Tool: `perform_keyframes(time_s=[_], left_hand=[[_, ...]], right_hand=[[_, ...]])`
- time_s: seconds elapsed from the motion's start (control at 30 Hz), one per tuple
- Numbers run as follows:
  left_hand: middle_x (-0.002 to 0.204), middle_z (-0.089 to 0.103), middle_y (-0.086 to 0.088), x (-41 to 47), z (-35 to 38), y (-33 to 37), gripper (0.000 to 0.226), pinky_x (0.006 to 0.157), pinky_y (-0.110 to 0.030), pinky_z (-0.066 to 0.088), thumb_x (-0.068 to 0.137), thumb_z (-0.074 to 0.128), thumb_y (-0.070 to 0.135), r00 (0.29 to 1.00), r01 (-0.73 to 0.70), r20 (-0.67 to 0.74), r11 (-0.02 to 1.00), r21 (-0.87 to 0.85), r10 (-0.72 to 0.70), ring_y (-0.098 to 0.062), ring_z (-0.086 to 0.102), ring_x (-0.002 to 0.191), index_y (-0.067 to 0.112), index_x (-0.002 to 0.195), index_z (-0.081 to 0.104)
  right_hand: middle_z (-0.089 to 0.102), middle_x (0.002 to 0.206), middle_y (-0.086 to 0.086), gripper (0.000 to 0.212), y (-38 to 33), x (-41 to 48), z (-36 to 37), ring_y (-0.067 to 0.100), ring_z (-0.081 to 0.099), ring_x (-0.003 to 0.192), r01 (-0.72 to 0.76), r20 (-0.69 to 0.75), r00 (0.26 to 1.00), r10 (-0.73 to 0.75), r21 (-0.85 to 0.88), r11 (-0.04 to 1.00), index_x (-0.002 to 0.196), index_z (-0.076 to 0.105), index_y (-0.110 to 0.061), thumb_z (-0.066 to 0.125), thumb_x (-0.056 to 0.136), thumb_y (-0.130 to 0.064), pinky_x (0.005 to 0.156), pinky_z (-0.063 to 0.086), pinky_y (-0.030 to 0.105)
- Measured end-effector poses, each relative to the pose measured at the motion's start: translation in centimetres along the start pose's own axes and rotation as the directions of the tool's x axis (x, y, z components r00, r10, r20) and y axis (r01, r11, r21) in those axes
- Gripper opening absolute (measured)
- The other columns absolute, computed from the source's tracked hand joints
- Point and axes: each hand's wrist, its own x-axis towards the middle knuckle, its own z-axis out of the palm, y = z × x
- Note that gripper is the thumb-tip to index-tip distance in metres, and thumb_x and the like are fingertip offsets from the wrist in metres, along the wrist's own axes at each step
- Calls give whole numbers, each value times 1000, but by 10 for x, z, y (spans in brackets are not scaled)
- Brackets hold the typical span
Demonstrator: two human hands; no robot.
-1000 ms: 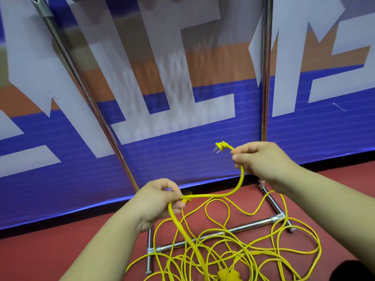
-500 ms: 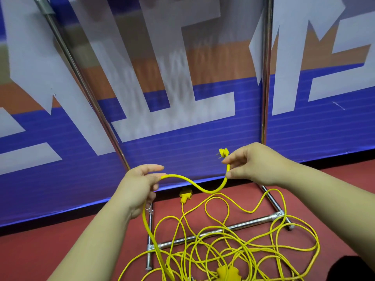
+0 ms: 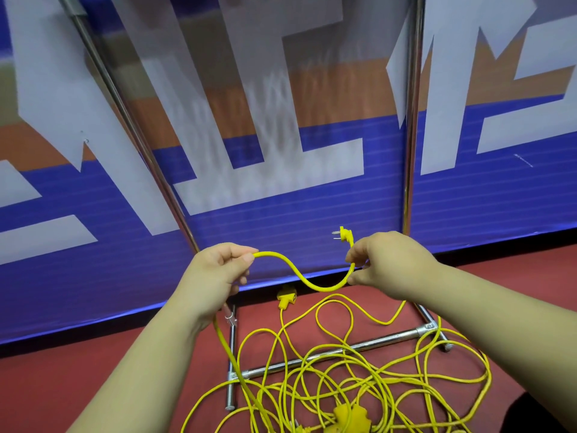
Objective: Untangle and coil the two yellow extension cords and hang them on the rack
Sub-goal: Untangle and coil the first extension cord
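A thick yellow extension cord (image 3: 304,278) sags in a short arc between my hands. My right hand (image 3: 384,264) pinches it just below its pronged plug (image 3: 343,235), which sticks up above my fingers. My left hand (image 3: 218,270) grips the cord further along; from there it drops down to the floor. A tangled heap of yellow cord (image 3: 359,379) lies on the red floor over the rack's base. A yellow socket end (image 3: 286,300) lies near the wall, and a yellow multi-socket block (image 3: 349,417) sits at the bottom edge.
The chrome rack has two upright poles (image 3: 412,120), the left one (image 3: 131,120) slanting, and a floor crossbar (image 3: 331,351) with side feet. A blue, orange and white printed wall panel (image 3: 281,198) stands close behind. A dark object (image 3: 537,414) sits at the bottom right corner.
My left hand has slid up and left along the cord and closed on it again, lengthening the span between my hands. My right hand stays in place holding the plug end.
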Motion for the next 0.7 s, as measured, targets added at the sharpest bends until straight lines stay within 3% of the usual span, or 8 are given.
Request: perform_keyframes(time_s=[0.13, 0.23, 0.4, 0.53, 0.63, 0.7], left_hand=[[66, 60, 3, -1, 0, 6, 16, 60, -27, 45, 98, 60, 11, 997, -64, -42, 994, -93, 60, -11, 54, 62, 15, 96, 75], [67, 60, 4, -4, 3, 10, 17, 60, -26, 46, 99, 59, 11, 994, -106, -42, 988, -110, 102, -10, 55, 62, 16, 96, 75], [68, 60, 2, -8, 16, 17, 20, 59, -25, 44, 99, 59, 10, 989, -147, -20, 975, -166, 145, -10, 54, 62, 18, 93, 76], [69, 58, 0, -11, 23, 22, 27, 57, -23, 42, 99, 58, 9, 986, -160, 6, 957, -242, 167, -11, 51, 61, 22, 87, 78], [68, 56, -1, -13, 23, 25, 27, 55, -24, 39, 100, 57, 9, 986, -155, 6, 934, -321, 165, -11, 47, 60, 20, 87, 78], [68, 54, -1, -12, 22, 26, 25, 54, -24, 36, 100, 56, 8, 989, -140, -6, 918, -371, 148, -11, 45, 58, 17, 89, 77]], right_hand=[[74, 89, -9, 27, 1, 2, 16, 12, 68, 88, -43, 121, 992, 22, 170, 984, 101, 75, -29, 78, 81, -46, 79, 54, 28], [73, 79, -8, 28, 0, 2, 23, 9, 70, 78, -80, 219, 976, 9, 317, 945, 102, 75, -28, 80, 80, -44, 75, 54, 25], [70, 105, -7, 50, -15, 3, 32, 10, 68, 96, -119, 248, 968, -43, 600, 791, 120, 68, -33, 83, 75, -49, 88, 54, 31], [66, 115, -11, 56, -26, 0, 40, 2, 63, 105, -109, 258, 964, -64, 602, 791, 130, 63, -37, 80, 78, -50, 90, 49, 23], [72, 84, -19, 31, -30, -1, 43, -9, 63, 74, -90, 256, 960, -113, 664, 742, 117, 72, -27, 77, 87, -34, 72, 48, 13], [68, 67, -19, 14, -30, -1, 44, -6, 57, 60, -102, 304, 941, -146, 668, 737, 102, 77, -21, 74, 90, -28, 65, 44, 15]])
